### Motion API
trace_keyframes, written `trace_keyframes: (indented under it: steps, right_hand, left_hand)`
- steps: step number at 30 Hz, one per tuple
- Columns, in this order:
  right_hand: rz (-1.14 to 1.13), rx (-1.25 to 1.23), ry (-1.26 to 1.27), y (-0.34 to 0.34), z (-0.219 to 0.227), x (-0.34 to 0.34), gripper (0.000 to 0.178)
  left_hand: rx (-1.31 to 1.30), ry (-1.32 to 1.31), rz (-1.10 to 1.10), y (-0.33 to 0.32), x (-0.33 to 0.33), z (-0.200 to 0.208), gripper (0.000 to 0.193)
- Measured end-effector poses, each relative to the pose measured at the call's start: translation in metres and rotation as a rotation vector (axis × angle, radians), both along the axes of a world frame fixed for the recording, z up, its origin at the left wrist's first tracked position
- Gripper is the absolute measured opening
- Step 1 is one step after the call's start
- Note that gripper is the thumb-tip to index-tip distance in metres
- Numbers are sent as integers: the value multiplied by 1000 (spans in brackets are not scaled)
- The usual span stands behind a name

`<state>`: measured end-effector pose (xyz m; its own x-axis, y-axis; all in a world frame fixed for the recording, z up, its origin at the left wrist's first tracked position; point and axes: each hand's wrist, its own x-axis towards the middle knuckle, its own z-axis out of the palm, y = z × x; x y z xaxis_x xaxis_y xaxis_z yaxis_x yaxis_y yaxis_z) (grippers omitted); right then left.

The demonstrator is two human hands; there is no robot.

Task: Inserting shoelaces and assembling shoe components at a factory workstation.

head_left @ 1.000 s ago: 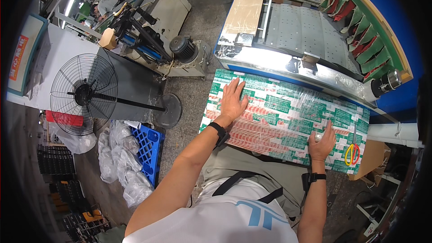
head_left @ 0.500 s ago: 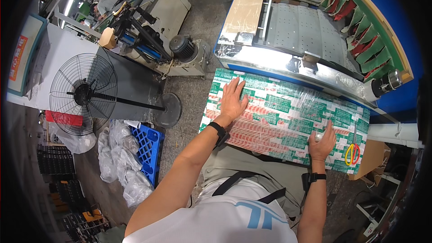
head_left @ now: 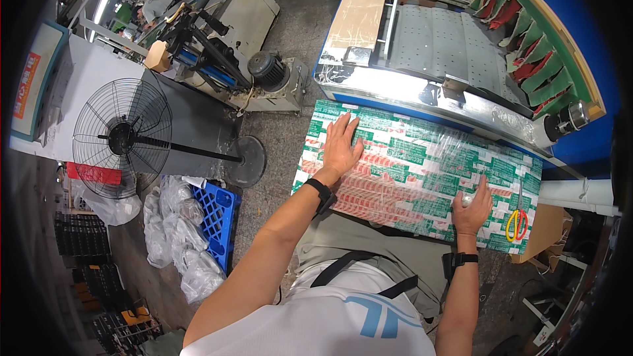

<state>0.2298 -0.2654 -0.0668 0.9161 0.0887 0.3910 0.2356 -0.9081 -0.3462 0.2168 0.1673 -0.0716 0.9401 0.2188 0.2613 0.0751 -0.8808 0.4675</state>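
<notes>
In front of me is a board-like work surface [head_left: 422,184] covered in green, white and red printed tape under a clear, shiny film. My left hand [head_left: 341,147] rests on its left part, fingers spread. On the right part lies my right hand [head_left: 476,209], fingers stretched forward. A small silvery thing [head_left: 467,201] shows by the right thumb; I cannot make out its kind. Scissors [head_left: 516,223] with yellow and red handles lie at the right end, blades pointing away from me. Neither palm's underside can be seen.
Beyond the surface stands a machine with a grey perforated conveyor [head_left: 442,43] and green and red flaps [head_left: 527,59]. On the left are a black pedestal fan [head_left: 122,137], a blue plastic pallet [head_left: 216,221] and clear plastic bags [head_left: 178,231]. A cardboard box [head_left: 544,231] sits at the right.
Both hands and the scissors stay where they were. Only a person at the far top edge has shifted slightly.
</notes>
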Motion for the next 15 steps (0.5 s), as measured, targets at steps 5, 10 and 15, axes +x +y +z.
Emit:
trace_keyframes:
  steps: [5,10,15]
  right_hand:
    - [-21,24,100,-1,0,0,89]
    - [-10,15,58,-1,-1,0,89]
    - [-12,26,87,-2,-1,0,89]
  left_hand:
    - [5,5,1,0,0,0,60]
    - [0,7,1,-1,0,2,60]
    - [-4,6,0,-1,0,3,60]
